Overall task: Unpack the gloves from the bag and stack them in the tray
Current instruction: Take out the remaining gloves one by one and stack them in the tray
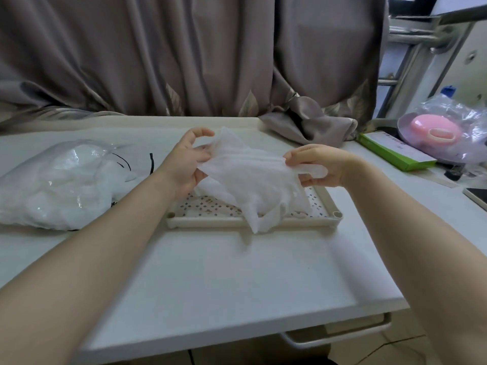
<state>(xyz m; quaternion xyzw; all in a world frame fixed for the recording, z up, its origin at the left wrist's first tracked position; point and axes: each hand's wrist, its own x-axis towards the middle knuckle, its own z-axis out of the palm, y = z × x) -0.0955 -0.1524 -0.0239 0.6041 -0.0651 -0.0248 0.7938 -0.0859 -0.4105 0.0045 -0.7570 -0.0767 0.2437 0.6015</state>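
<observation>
Head view — glove (253, 177) thin, translucent white, seemingly crumpled.

White table (237, 272) — on it: tray (253, 222), glove bag (58, 185) at left, green box (395, 154) at right.

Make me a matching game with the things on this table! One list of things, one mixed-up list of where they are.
Things:
1. thin white plastic glove
2. cream perforated plastic tray
3. clear plastic bag of white gloves
4. flat green cardboard box

Places:
A. far right side of the table
B. held up between the left hand and the right hand
C. left side of the table
D. middle of the table, under the hands

Pairs: 1-B, 2-D, 3-C, 4-A
</observation>
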